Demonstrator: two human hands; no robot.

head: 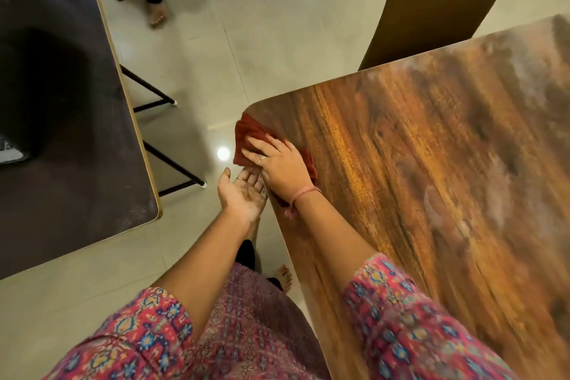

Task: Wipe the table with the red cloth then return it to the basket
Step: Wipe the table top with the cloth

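The red cloth [250, 135] lies at the near left corner of the wood-grain table [431, 182], partly hanging over the edge. My right hand [279, 165] presses flat on the cloth, fingers spread, covering most of it. My left hand [242, 191] is held palm up and cupped just below the table's edge, right under the cloth, with nothing visible in it. No basket is in view.
A dark table with a gold rim [61, 120] and black metal legs stands to the left across a strip of pale tiled floor. A brown chair back [438, 0] stands behind the wooden table. Another person's feet [148, 6] are at the top left.
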